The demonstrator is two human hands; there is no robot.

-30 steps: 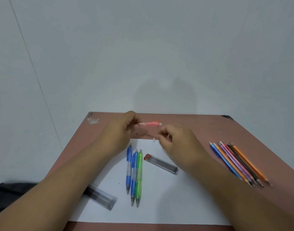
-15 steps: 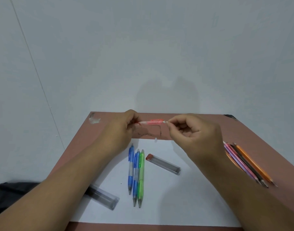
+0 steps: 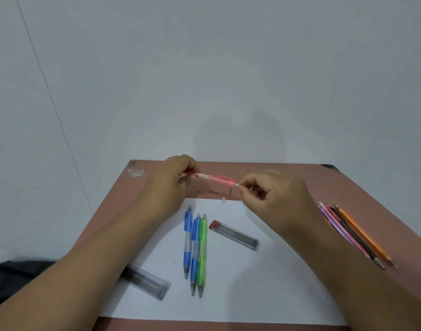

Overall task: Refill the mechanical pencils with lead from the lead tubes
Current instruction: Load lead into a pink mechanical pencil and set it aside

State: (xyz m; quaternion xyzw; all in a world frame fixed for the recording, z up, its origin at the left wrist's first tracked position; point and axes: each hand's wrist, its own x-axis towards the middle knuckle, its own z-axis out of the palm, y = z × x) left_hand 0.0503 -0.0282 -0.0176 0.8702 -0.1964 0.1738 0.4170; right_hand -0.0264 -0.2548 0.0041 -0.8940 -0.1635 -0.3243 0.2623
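The left hand (image 3: 173, 180) grips the pink mechanical pencil (image 3: 215, 179) by its tip end above the bench (image 3: 288, 180); the right hand (image 3: 273, 194) pinches its white end cap (image 3: 237, 185). A lead tube (image 3: 234, 235) lies on the paper (image 3: 264, 283).

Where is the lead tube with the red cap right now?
The lead tube with the red cap lies on the white paper, just right of the green pencil and below the right hand.

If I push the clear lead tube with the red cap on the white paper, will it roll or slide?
The clear lead tube with the red cap looks flat-sided, so it probably slides rather than rolls. It seems light, and the white paper may shift with it.
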